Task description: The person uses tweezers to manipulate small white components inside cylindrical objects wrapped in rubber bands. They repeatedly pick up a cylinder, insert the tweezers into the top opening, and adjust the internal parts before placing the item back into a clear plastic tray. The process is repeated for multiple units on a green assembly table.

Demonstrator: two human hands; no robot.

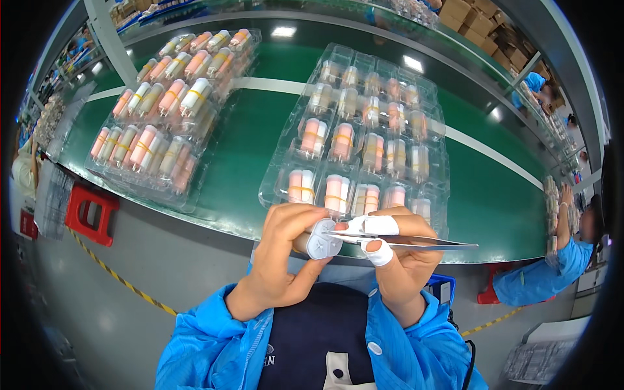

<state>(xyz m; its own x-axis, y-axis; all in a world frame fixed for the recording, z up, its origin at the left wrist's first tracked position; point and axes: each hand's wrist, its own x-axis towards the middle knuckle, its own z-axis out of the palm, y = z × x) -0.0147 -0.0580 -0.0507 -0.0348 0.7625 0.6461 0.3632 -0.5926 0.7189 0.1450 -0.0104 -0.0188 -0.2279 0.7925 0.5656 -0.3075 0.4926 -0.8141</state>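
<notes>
My left hand [284, 257] is closed round a twin-tube piece [323, 240], its pale grey end facing my right hand. Between the fingers of my right hand [400, 260] is a pair of metal tweezers [432, 244], their tips at the grey end of the piece. White tape wraps a finger and the thumb of that hand. Just beyond my hands lies a clear plastic tray [270, 185] of pink, white and grey-beige tube pairs [336, 193], bound with yellow bands.
Stacked clear trays [195, 195] of similar tubes stand at the left on the green conveyor belt [237, 149]. A red stool [91, 213] is below the belt's left edge. At the right a co-worker in blue [543, 273] reaches toward the belt. Cardboard boxes [478, 26] sit at the back.
</notes>
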